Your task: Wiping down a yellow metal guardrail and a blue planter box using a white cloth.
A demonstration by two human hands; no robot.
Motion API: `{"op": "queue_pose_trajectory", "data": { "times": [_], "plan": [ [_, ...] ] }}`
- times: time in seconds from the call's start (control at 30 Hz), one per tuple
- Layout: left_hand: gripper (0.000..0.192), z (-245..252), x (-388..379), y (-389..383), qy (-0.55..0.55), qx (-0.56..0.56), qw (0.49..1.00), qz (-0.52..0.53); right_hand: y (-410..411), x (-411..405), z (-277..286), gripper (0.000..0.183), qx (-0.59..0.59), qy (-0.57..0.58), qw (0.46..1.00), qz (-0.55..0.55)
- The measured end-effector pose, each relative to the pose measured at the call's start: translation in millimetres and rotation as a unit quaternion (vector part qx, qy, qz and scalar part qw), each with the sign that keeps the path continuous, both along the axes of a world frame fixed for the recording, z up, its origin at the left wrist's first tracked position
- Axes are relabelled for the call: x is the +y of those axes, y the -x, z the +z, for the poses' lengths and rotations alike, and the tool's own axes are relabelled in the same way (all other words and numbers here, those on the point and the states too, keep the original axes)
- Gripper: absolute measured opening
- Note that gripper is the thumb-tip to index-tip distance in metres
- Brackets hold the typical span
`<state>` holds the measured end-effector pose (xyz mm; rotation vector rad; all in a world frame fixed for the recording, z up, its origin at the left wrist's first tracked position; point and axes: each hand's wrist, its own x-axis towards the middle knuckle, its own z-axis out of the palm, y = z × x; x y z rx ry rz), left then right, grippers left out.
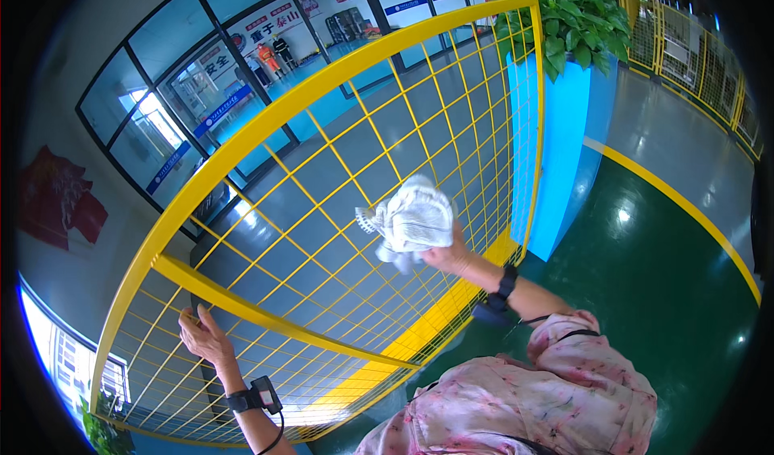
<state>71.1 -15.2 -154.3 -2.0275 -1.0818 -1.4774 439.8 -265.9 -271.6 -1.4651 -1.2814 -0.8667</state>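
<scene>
My right hand (448, 254) holds a bunched white cloth (418, 218) against or just in front of a yellow wire mesh panel (326, 204). The cloth is crumpled, with a ribbed, frayed-looking end on its left, and it hides most of my fingers. Lower left, my left hand (207, 338) is raised at the mesh with bent fingers, below the yellow crossbar (284, 325). Whether those fingers grip a wire is unclear. Both wrists wear black straps with small devices. A thick yellow frame (338, 74) surrounds the mesh.
A tall blue planter (547, 152) with a leafy green plant (571, 25) stands against the panel's right end. Behind the mesh are a grey floor and a glass partition (175, 25). Yellow fencing (683, 43) runs at far right. The green floor (641, 261) bears a yellow line.
</scene>
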Motion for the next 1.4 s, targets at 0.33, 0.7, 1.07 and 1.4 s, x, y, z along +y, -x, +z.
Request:
{"op": "queue_pose_trajectory", "data": {
  "times": [0.33, 0.7, 1.07, 1.4],
  "plan": [
    [0.038, -6, 10, -24, 0.01, -0.02, 0.999, 0.025, -127, -14, 71, 0.051, 0.147, -0.072, 0.955, -0.247],
    [0.038, -10, 13, -11, 0.003, -0.029, 0.999, 0.031, -179, -71, 52, 0.035, 0.309, -0.232, 0.92, -0.069],
    [0.036, -10, 12, -8, 0.002, -0.033, 0.999, 0.021, -135, -38, 21, 0.045, 0.24, -0.132, 0.953, -0.126],
    [0.039, -13, 16, -11, -0.043, -0.03, 0.997, 0.052, -262, -67, 59, 0.05, 0.274, -0.097, 0.948, -0.126]
  ]
}}
